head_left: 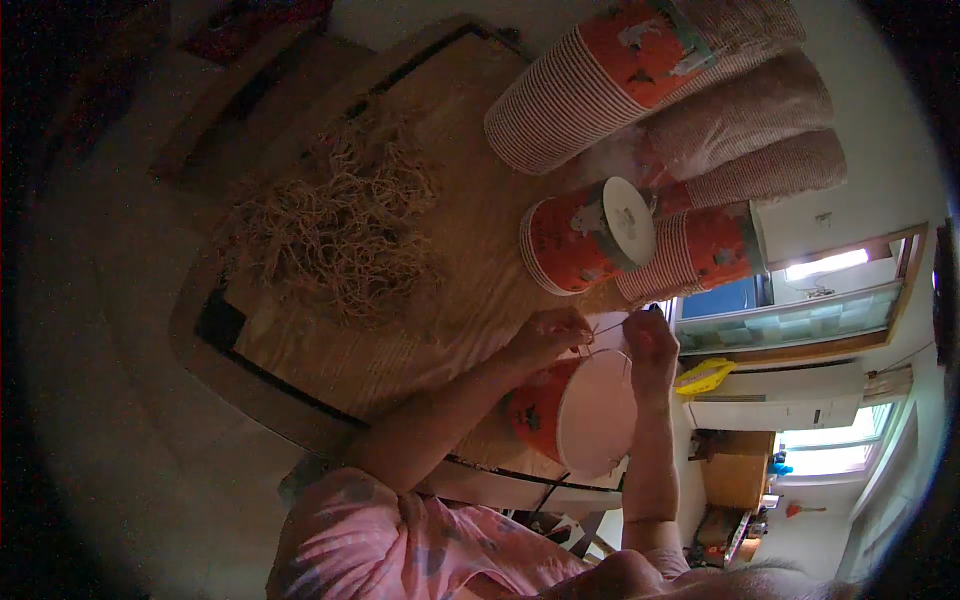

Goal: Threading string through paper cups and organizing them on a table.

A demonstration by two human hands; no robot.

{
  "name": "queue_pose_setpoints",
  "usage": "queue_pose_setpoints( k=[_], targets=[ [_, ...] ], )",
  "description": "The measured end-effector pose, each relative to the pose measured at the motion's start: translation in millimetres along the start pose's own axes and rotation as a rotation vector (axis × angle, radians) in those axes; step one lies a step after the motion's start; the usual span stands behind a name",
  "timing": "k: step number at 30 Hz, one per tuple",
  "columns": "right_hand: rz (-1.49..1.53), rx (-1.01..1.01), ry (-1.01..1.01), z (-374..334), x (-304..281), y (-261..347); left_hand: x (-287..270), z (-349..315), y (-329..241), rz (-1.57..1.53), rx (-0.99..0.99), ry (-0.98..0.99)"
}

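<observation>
A red paper bucket (535,412) with a pale inside stands close in front of me at the table's near edge, its open mouth turned toward the right. Both hands are at its far rim. My left hand (555,332) pinches a thin cord (610,327) with its fingertips. The cord stretches across to my right hand (652,338), which is closed around its other end. Part of the cord lies against the rim; whether it passes through the bucket wall I cannot tell. A large tangled heap of brown cords (345,230) lies on the wooden table (470,270), left of my hands.
Beyond my hands sit a red bucket with a pale round end (628,222) and a nested bucket stack (705,250). Taller stacks of buckets (575,95) rise at the back, some in clear plastic (745,115). A yellow bag (705,376) is to the right.
</observation>
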State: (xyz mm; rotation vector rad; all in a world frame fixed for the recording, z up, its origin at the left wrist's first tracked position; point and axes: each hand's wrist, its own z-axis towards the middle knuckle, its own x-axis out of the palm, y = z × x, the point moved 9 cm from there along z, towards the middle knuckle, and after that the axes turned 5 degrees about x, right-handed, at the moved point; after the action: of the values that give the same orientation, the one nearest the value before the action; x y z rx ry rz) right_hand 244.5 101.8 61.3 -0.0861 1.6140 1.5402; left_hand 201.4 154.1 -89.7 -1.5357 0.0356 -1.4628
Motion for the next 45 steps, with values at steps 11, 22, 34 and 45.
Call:
queue_pose_setpoints(
  k=[11, 22, 34, 45],
  targets=[
    [0.057, -0.028, -0.199, -7.3, -58.1, -19.6, 20.6, -14.1, 4.9, 0.241, -0.092, 0.043],
    [-0.389, 0.031, 0.279, -1.5, 10.9, 6.1, 4.4, -17.5, 8.9, 0.110, -0.227, 0.101],
    [-0.414, 0.210, 0.556, -13.7, 25.3, -14.6, 10.8, -23.1, -14.2, 0.195, -0.242, 0.097],
    [-0.301, 0.143, 0.405, -10.1, 20.8, -27.1, 24.5, -23.9, -15.5, 0.572, -0.219, 0.406]
  ],
)
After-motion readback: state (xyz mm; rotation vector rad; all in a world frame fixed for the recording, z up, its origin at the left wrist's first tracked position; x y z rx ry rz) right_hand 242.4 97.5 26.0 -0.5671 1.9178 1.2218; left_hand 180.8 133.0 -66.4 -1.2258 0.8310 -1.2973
